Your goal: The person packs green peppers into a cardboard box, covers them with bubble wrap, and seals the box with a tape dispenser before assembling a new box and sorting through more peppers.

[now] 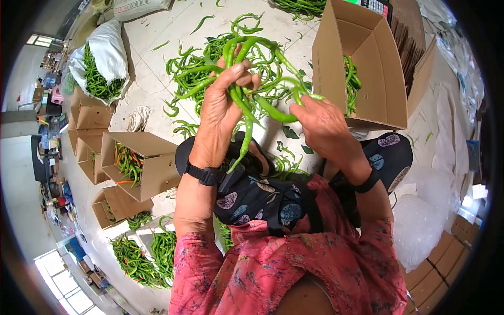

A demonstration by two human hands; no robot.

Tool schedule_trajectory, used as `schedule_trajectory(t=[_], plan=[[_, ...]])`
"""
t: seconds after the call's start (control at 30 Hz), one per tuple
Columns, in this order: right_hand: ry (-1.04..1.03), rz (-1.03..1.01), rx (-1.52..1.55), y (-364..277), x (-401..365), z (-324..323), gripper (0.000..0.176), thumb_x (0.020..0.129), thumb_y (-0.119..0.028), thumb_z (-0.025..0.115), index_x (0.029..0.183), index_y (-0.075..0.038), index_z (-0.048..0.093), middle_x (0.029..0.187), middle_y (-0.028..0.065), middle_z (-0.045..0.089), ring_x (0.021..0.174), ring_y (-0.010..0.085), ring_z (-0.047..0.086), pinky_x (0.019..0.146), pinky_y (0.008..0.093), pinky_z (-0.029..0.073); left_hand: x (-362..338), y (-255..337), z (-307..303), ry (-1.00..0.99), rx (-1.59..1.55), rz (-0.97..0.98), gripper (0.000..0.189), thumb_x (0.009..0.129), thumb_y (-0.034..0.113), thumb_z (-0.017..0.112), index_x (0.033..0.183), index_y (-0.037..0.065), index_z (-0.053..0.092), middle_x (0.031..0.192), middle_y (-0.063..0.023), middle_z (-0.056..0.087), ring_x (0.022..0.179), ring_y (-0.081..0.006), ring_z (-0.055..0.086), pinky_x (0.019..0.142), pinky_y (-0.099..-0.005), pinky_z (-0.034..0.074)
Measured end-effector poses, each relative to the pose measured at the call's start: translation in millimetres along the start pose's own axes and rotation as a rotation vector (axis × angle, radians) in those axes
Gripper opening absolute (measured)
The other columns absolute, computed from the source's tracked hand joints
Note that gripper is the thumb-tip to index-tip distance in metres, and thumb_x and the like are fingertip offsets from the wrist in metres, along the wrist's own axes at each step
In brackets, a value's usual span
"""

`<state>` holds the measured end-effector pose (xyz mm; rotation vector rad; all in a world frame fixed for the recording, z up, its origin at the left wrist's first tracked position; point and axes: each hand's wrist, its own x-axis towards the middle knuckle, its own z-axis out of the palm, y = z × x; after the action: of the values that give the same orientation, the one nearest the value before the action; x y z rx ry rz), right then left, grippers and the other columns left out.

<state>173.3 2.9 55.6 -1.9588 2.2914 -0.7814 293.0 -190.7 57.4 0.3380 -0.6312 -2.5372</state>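
— Left hand [223, 107] is clenching around a bunch of long green peppers [252, 79], with my fingers wrapping over the stalks. My right hand [328, 126] is pinching the end of a curved pepper [278, 113] between thumb and fingertips.

— Which way are they running?

— Mostly away from me, fanning out above my left fist, with one tail dangling down past my wrist. The curved pepper is lying crosswise, bridging the gap between both hands.

— Which hand is sitting nearer the cardboard box [367, 68]?

— The right one. It's hovering just beside the box's open near corner. The left is gripping the bunch farther off, on the box's left side.

— Anything showing inside it?

— A few green peppers [352, 79] are leaning against the box's inner wall. To the left of the box, beyond my hands, a loose pile of peppers [184, 71] is sprawling over the floor [147, 89].
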Motion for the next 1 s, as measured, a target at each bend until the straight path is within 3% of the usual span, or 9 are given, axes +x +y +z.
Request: schedule_trajectory(t=[0.2,0.27,0.3,0.43,0.53,0.8,0.9,0.93,1.0], plan=[[-0.341,-0.062,0.704,34,-22,-31,0.033,0.084,-0.008,0.059,0.118,-0.005,0.057,0.083,0.0115,0.058,0.074,0.0234,0.059,0.063,0.0315,0.045,13,49,-36,0.067,-0.136,0.233,0.030,0.092,0.015,0.065,0.116,0.000,0.053,0.074,0.0017,0.049,0.057,-0.0071,0.043,0.068,-0.0307,0.050],[-0.318,0.487,1.471,39,-32,-54,0.053,0.089,-0.022,0.063,0.137,-0.006,0.047,0.086,0.0067,0.059,0.076,0.0129,0.057,0.064,0.0243,0.044,12,57,-46,-0.010,-0.233,0.193,0.031,0.095,0.014,0.059,0.119,-0.004,0.052,0.071,0.0025,0.038,0.063,-0.0087,0.038,0.068,-0.0273,0.043],[-0.123,0.477,1.584,35,-32,-57,0.063,0.090,-0.026,0.060,0.144,-0.001,0.038,0.082,0.0026,0.054,0.064,0.0056,0.050,0.058,0.0196,0.040,9,53,-37,0.008,-0.251,0.161,0.029,0.096,0.014,0.058,0.119,-0.004,0.052,0.071,0.0026,0.035,0.064,-0.0093,0.036,0.066,-0.0284,0.043],[-0.014,0.217,2.066,64,-33,-60,0.057,0.095,-0.023,0.050,0.138,0.010,0.035,0.076,0.0033,0.050,0.044,0.0006,0.029,0.049,0.0169,0.034,4,28,-24,0.060,-0.116,0.093,0.015,0.098,0.019,0.057,0.108,0.007,0.056,0.074,0.0012,0.041,0.061,-0.0085,0.037,0.062,-0.0277,0.044],[0.060,0.149,2.103,74,-31,-68,0.054,0.097,-0.024,0.049,0.138,0.009,0.036,0.077,0.0042,0.051,0.044,0.0008,0.031,0.049,0.0178,0.036,3,18,-16,0.026,0.000,0.089,0.018,0.100,0.017,0.054,0.108,0.002,0.052,0.076,0.0005,0.038,0.063,-0.0088,0.037,0.065,-0.0287,0.045],[0.262,0.300,1.949,113,-39,-108,0.055,0.099,-0.025,0.049,0.143,0.003,0.034,0.083,0.0019,0.054,0.051,0.0017,0.034,0.053,0.0191,0.034,-6,2,7,-0.049,0.207,0.042,0.034,0.101,0.021,0.050,0.132,0.007,0.050,0.076,0.0040,0.034,0.062,-0.0061,0.034,0.060,-0.0236,0.038],[0.306,0.682,1.203,123,-21,-122,0.053,0.099,-0.026,0.051,0.145,-0.004,0.038,0.104,0.0066,0.064,0.063,0.0078,0.048,0.065,0.0235,0.042,-7,1,6,-0.097,0.251,0.023,0.044,0.097,0.022,0.057,0.135,0.003,0.047,0.073,0.0025,0.041,0.061,-0.0075,0.039,0.060,-0.0261,0.041],[0.263,0.793,1.023,131,-18,-116,0.057,0.096,-0.029,0.057,0.143,-0.001,0.040,0.111,0.0110,0.065,0.092,0.0127,0.060,0.077,0.0256,0.047,-8,1,10,-0.101,0.303,0.026,0.046,0.096,0.022,0.058,0.136,0.002,0.046,0.073,0.0021,0.042,0.061,-0.0078,0.040,0.060,-0.0265,0.043],[0.027,0.715,0.360,168,-12,-96,0.052,0.093,-0.025,0.059,0.138,-0.004,0.044,0.101,0.0152,0.069,0.094,0.0249,0.066,0.078,0.0367,0.051,-11,0,16,-0.146,0.356,0.040,0.048,0.096,0.022,0.058,0.136,-0.001,0.045,0.073,0.0011,0.043,0.062,-0.0084,0.042,0.060,-0.0279,0.045]])
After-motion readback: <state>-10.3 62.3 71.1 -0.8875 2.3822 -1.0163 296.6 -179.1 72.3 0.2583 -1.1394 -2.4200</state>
